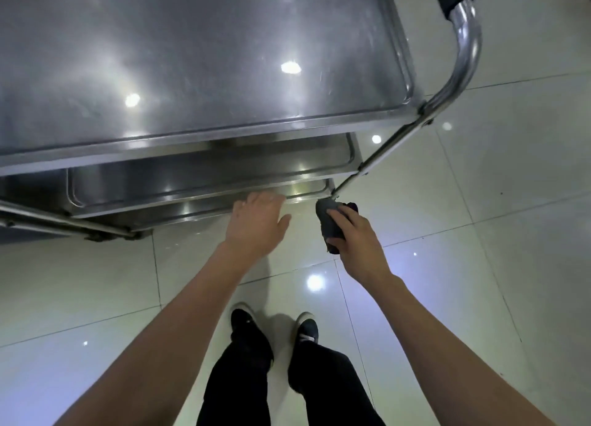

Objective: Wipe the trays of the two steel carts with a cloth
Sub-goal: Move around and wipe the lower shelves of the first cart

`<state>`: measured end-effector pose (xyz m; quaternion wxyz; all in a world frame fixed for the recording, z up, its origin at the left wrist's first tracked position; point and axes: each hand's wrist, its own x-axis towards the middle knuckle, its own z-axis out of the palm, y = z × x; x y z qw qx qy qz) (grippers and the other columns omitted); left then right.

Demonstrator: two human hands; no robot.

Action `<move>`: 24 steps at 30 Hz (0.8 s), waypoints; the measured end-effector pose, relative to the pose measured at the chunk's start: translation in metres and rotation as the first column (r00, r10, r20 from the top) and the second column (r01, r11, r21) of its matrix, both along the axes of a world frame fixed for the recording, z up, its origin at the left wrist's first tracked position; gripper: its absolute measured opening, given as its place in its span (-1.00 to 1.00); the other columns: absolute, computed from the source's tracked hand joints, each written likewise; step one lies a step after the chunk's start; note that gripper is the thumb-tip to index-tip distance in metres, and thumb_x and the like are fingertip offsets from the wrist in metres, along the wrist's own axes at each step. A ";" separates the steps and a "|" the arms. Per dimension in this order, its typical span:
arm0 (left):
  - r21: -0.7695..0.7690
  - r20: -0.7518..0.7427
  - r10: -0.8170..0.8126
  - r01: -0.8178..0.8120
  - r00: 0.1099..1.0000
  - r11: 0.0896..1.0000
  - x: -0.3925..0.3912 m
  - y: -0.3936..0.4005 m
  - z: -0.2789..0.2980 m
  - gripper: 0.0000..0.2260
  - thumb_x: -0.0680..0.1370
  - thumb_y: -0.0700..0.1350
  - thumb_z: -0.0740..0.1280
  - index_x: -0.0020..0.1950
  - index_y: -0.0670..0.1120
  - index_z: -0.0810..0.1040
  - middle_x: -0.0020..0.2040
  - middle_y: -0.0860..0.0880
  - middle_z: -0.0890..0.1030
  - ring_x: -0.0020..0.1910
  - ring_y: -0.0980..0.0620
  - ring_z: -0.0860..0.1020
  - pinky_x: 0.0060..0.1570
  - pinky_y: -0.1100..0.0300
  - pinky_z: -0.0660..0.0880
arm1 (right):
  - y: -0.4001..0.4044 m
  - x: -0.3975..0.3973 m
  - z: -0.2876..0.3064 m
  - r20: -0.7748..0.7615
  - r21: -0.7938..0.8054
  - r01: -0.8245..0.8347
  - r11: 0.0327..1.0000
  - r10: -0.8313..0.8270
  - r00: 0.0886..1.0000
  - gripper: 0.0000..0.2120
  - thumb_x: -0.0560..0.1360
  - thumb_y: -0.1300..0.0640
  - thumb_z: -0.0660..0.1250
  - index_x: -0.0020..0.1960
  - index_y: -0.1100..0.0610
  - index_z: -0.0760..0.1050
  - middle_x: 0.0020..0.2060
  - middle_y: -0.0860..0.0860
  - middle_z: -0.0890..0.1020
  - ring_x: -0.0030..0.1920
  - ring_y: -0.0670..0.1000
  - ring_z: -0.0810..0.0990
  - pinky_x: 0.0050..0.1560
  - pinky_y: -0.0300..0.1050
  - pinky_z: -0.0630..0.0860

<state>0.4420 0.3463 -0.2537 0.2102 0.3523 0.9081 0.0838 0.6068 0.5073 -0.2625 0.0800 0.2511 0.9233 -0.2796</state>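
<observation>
A steel cart stands in front of me, and its top tray (198, 58) fills the upper left of the head view. Two lower trays show beneath it: the middle tray (204, 166) and the bottom tray (297, 189). My right hand (355, 237) grips a bunched dark grey cloth (329, 221) at the bottom tray's near right corner, beside the cart's leg. My left hand (259, 224) reaches down with fingers extended to the front edge of the bottom tray, and its fingertips lie at the rim.
The cart's curved chrome handle (463, 51) with a black grip rises at the upper right. Glossy pale floor tiles (479, 202) surround the cart. My legs and dark shoes (275, 329) stand just behind the hands. A second cart is not in view.
</observation>
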 end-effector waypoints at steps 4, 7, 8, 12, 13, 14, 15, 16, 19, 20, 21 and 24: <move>0.008 0.018 -0.063 0.063 0.998 0.998 0.015 -0.003 0.075 -0.59 0.64 0.14 0.18 0.45 0.05 0.40 0.39 -0.03 0.49 0.37 -0.10 0.42 0.32 -0.14 0.36 | -0.006 0.034 0.080 0.038 -0.015 0.063 0.998 -0.063 0.997 -0.44 0.55 0.22 0.35 0.52 0.03 0.32 0.51 0.01 0.30 0.36 0.14 0.35 0.29 0.06 0.42; 0.016 0.036 -0.111 0.110 0.993 0.994 0.023 0.002 0.112 -0.60 0.64 0.13 0.19 0.45 0.05 0.40 0.40 -0.03 0.48 0.38 -0.09 0.42 0.34 -0.14 0.35 | 0.001 0.062 0.124 0.044 -0.021 0.113 0.993 -0.112 0.993 -0.46 0.55 0.21 0.35 0.50 0.04 0.34 0.50 -0.01 0.31 0.35 0.14 0.36 0.28 0.06 0.43; 0.018 0.036 -0.134 0.134 0.990 0.991 0.027 0.006 0.121 -0.60 0.64 0.13 0.19 0.44 0.04 0.41 0.40 -0.03 0.49 0.38 -0.09 0.42 0.34 -0.15 0.36 | 0.004 0.072 0.134 0.040 -0.024 0.143 0.989 -0.142 0.989 -0.47 0.55 0.22 0.34 0.50 0.05 0.35 0.50 -0.01 0.32 0.35 0.14 0.36 0.28 0.06 0.43; 0.007 0.018 -0.238 0.238 0.971 0.971 0.053 0.038 0.146 -0.63 0.64 0.12 0.19 0.42 0.04 0.43 0.34 -0.03 0.52 0.35 -0.09 0.44 0.29 -0.14 0.37 | 0.026 0.115 0.165 -0.006 -0.045 0.284 0.958 -0.285 0.959 -0.47 0.55 0.24 0.32 0.49 0.05 0.35 0.49 -0.02 0.33 0.38 0.13 0.34 0.27 0.04 0.44; -0.009 -0.004 -0.285 0.285 0.959 0.959 0.062 0.050 0.152 -0.64 0.64 0.12 0.18 0.40 0.03 0.44 0.31 -0.04 0.53 0.33 -0.10 0.45 0.26 -0.13 0.38 | 0.034 0.125 0.169 -0.018 -0.047 0.311 0.949 -0.312 0.950 -0.48 0.55 0.25 0.32 0.49 0.06 0.36 0.48 -0.02 0.33 0.37 0.14 0.35 0.25 0.06 0.44; -0.027 -0.027 -0.331 0.331 0.943 0.943 0.071 0.064 0.156 -0.66 0.64 0.13 0.18 0.36 0.02 0.45 0.27 -0.04 0.54 0.29 -0.11 0.47 0.22 -0.11 0.39 | 0.043 0.134 0.174 -0.029 -0.050 0.334 0.941 -0.335 0.942 -0.48 0.55 0.26 0.32 0.49 0.07 0.36 0.48 -0.02 0.34 0.36 0.14 0.36 0.24 0.07 0.45; -0.034 -0.044 -0.368 0.367 0.929 0.930 0.080 0.079 0.161 -0.68 0.63 0.13 0.19 0.31 0.02 0.46 0.22 -0.03 0.56 0.26 -0.12 0.48 0.19 -0.09 0.40 | 0.052 0.142 0.178 -0.040 -0.053 0.353 0.934 -0.355 0.934 -0.48 0.55 0.25 0.33 0.48 0.07 0.37 0.47 -0.02 0.35 0.36 0.15 0.36 0.24 0.08 0.44; -0.031 -0.056 -0.395 0.394 0.917 0.919 0.089 0.097 0.165 -0.71 0.63 0.13 0.19 0.26 0.02 0.47 0.19 -0.02 0.56 0.24 -0.11 0.50 0.16 -0.07 0.41 | 0.063 0.151 0.181 -0.056 -0.056 0.368 0.928 -0.370 0.927 -0.49 0.55 0.24 0.34 0.48 0.07 0.37 0.47 -0.02 0.35 0.35 0.14 0.36 0.24 0.09 0.44; -0.018 -0.095 -0.452 0.452 0.887 0.892 0.120 0.157 0.178 -0.71 0.62 0.15 0.19 0.25 0.05 0.49 0.17 0.01 0.58 0.22 -0.08 0.52 0.14 -0.03 0.43 | 0.102 0.183 0.189 -0.112 -0.065 0.412 0.909 -0.417 0.902 -0.51 0.57 0.21 0.33 0.48 0.05 0.36 0.46 -0.05 0.35 0.35 0.11 0.35 0.26 0.07 0.42; -0.012 -0.100 -0.463 0.465 0.880 0.885 0.131 0.177 0.182 -0.67 0.62 0.15 0.19 0.30 0.05 0.49 0.18 0.01 0.59 0.23 -0.07 0.53 0.16 -0.02 0.44 | 0.117 0.195 0.192 -0.130 -0.077 0.424 0.902 -0.431 0.893 -0.51 0.58 0.20 0.32 0.48 0.04 0.36 0.46 -0.07 0.35 0.35 0.10 0.34 0.28 0.06 0.40; -0.003 -0.106 -0.478 0.480 0.872 0.877 0.144 0.196 0.186 -0.64 0.63 0.15 0.18 0.35 0.04 0.48 0.19 0.01 0.60 0.23 -0.07 0.53 0.17 -0.02 0.45 | 0.132 0.208 0.195 -0.148 -0.089 0.435 0.896 -0.444 0.884 -0.52 0.58 0.20 0.32 0.48 0.03 0.36 0.45 -0.08 0.35 0.34 0.09 0.34 0.29 0.04 0.40; -0.007 -0.124 -0.522 0.526 0.844 0.851 0.183 0.250 0.194 -0.59 0.64 0.15 0.16 0.44 0.02 0.43 0.29 -0.02 0.56 0.25 -0.10 0.52 0.18 -0.05 0.45 | 0.177 0.249 0.204 -0.192 -0.089 0.471 0.878 -0.479 0.856 -0.52 0.58 0.18 0.33 0.47 0.02 0.36 0.45 -0.09 0.36 0.34 0.07 0.35 0.30 0.01 0.38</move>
